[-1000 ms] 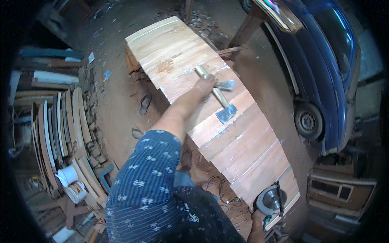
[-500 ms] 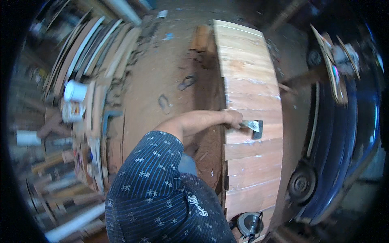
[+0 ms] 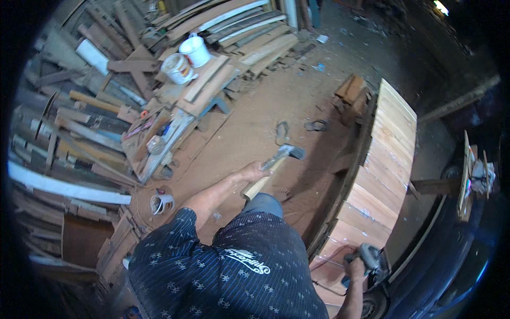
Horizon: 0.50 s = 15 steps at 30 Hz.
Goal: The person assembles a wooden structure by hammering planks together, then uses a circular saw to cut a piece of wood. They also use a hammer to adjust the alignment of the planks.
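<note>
My left hand (image 3: 255, 173) is closed round a hatchet with a pale wooden handle (image 3: 256, 189) and a dark metal head (image 3: 296, 152). It is held out over the dirt floor, in front of my knee. At the lower right, my right hand (image 3: 356, 268) grips the handle of a circular saw (image 3: 370, 257). The saw is at the near end of a long panel of joined wooden boards (image 3: 374, 199). A thin cord runs from near the saw across the boards.
Two white buckets (image 3: 195, 50) stand on planks at the left, among stacked timber (image 3: 249, 26). A small white pail (image 3: 161, 203) sits on the floor nearby. A pair of sandals (image 3: 315, 125) lies ahead. Beyond the panel's right side is a dark blue vehicle (image 3: 451, 255).
My left hand has swung the hatchet left, off the panel and over the floor. My right hand has come into view on the circular saw. The view has turned left.
</note>
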Tool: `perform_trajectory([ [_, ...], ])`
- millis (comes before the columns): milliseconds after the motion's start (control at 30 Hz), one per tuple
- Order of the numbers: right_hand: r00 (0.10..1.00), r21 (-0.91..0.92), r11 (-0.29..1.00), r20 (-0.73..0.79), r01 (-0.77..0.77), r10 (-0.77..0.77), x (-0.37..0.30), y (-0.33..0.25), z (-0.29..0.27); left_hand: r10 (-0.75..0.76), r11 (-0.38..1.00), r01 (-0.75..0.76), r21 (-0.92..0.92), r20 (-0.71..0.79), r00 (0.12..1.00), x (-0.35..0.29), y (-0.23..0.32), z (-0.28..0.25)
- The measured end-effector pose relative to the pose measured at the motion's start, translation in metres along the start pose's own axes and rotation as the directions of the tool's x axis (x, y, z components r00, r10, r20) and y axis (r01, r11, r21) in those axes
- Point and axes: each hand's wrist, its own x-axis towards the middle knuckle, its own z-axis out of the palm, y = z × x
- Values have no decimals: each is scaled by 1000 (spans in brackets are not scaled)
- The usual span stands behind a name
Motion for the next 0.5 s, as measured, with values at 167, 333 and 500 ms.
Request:
perform_trajectory([
  [167, 998, -131, 990, 43, 55, -49, 80, -44, -4, -365, 836, 193, -513, -258, 895, -67, -161, -37],
  [333, 998, -219, 976, 70, 15, 0, 105, -78, 14, -626, 452, 141, -881, -201, 754, -133, -228, -76],
  [500, 993, -249, 967, 93, -45, 70, 89, -105, 23, -707, 323, 46, -945, -209, 676, -164, -278, -115],
])
